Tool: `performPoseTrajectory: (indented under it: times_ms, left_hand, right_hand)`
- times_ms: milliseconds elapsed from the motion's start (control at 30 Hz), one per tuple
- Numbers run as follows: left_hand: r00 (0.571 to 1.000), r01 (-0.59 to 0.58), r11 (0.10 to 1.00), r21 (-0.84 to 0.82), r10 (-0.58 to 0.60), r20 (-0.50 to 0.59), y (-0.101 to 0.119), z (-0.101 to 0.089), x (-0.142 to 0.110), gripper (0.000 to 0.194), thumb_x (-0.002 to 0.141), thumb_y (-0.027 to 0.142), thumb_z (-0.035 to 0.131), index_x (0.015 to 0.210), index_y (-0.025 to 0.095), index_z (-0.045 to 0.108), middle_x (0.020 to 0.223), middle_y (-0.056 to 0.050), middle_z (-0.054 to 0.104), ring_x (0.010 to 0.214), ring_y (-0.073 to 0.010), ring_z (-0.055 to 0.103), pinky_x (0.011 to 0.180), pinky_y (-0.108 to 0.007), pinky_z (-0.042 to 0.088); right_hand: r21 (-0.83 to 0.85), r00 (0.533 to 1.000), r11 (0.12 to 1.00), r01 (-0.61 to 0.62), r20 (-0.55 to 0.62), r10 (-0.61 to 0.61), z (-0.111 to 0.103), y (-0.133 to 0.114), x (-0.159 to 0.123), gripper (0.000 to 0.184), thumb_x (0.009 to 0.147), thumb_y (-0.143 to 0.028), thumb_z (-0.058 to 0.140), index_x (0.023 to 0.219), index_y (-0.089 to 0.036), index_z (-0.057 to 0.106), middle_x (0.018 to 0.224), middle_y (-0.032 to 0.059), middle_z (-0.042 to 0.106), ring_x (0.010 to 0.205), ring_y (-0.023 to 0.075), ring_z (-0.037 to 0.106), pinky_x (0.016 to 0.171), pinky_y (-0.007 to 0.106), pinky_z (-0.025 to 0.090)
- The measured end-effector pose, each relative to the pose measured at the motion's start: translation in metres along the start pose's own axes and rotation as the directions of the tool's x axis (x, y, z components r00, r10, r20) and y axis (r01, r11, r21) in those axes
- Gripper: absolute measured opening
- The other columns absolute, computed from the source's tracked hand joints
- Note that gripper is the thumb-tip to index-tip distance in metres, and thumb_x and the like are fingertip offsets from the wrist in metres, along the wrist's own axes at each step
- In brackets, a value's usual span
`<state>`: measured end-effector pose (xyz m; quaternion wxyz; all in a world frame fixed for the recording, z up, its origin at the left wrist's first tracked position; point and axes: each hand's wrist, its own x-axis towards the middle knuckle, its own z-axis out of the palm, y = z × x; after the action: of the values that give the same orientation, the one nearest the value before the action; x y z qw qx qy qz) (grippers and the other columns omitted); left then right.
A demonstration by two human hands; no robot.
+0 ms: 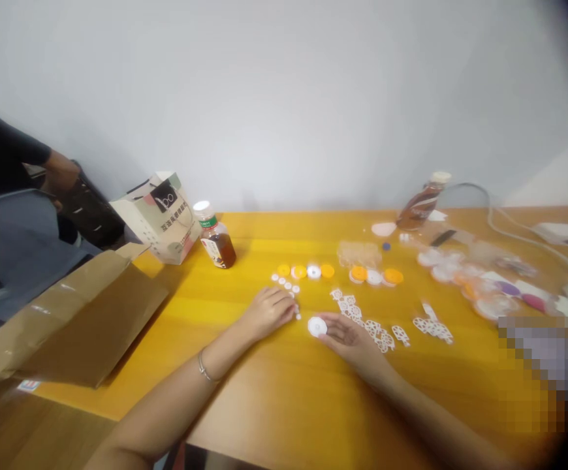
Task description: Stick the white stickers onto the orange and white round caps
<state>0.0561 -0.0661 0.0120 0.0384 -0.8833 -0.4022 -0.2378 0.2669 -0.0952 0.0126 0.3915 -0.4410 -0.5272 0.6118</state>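
Observation:
My right hand (353,341) pinches a white round disc (317,326) between thumb and fingers, just above the table. To its left, my left hand (271,309) is closed with its fingertips low at the tabletop; what it grips, if anything, is hidden. Small white round pieces (288,286) lie in a line beyond the left fingers, and a few more sit right against the fingertips. Several white openwork cutouts (350,307) are spread beside and behind my right hand. Farther back is a row of orange discs (328,271) and white discs (313,271).
An open cardboard box (102,320) occupies the left, with a paper bag (173,222) and an amber drink bottle (219,241) behind it. A second bottle (418,203), a cable (497,225) and blurred round containers (494,307) are at right. Another person's arm (59,171) shows far left.

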Motion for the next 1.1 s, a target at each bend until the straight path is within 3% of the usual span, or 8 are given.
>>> performPoseTrajectory:
  times_ms: [167, 400, 667, 1100]
  left_hand:
    - [0.993, -0.119, 0.980, -0.158, 0.118, -0.014, 0.020, -0.009, 0.000, 0.020, 0.085, 0.024, 0.042, 0.096, 0.019, 0.057, 0.092, -0.005, 0.064, 0.085, -0.0140, 0.054, 0.073, -0.027, 0.038]
    - [0.976, -0.216, 0.967, -0.135, 0.217, -0.002, 0.030, -0.015, -0.001, 0.018, 0.086, 0.020, 0.041, 0.092, 0.020, 0.058, 0.092, -0.003, 0.065, 0.090, -0.0140, 0.054, 0.074, -0.029, 0.035]
    - [0.965, -0.232, 0.967, -0.110, 0.243, 0.101, 0.030, -0.021, 0.001, 0.023, 0.088, 0.019, 0.036, 0.094, 0.021, 0.059, 0.098, -0.004, 0.064, 0.093, -0.0146, 0.052, 0.074, -0.030, 0.033]
    - [0.971, -0.201, 0.970, -0.139, 0.216, 0.104, 0.030, -0.024, 0.001, 0.023, 0.087, 0.022, 0.039, 0.096, 0.024, 0.059, 0.090, -0.003, 0.063, 0.088, -0.0133, 0.053, 0.075, -0.028, 0.034]
  right_hand:
    - [-0.010, 0.997, 1.000, -0.016, 0.079, 0.017, -0.003, 0.007, 0.003, 0.040, 0.057, -0.037, 0.072, 0.092, -0.021, 0.062, 0.091, 0.0049, 0.069, 0.086, 0.0210, 0.063, 0.088, 0.040, 0.045]
    - [0.008, 0.987, 1.000, -0.022, 0.160, 0.021, -0.001, 0.005, -0.002, 0.037, 0.061, -0.034, 0.070, 0.096, -0.023, 0.062, 0.091, 0.0028, 0.069, 0.087, 0.0198, 0.063, 0.088, 0.039, 0.045]
    - [-0.013, 0.980, 0.999, -0.034, 0.194, 0.036, -0.004, 0.006, -0.001, 0.039, 0.062, -0.034, 0.069, 0.099, -0.023, 0.062, 0.093, 0.0032, 0.069, 0.089, 0.0202, 0.063, 0.088, 0.038, 0.045]
    - [-0.040, 0.979, 0.998, -0.042, 0.200, 0.049, -0.004, 0.001, -0.002, 0.042, 0.061, -0.038, 0.069, 0.100, -0.023, 0.063, 0.093, 0.0041, 0.069, 0.089, 0.0219, 0.062, 0.087, 0.040, 0.045]
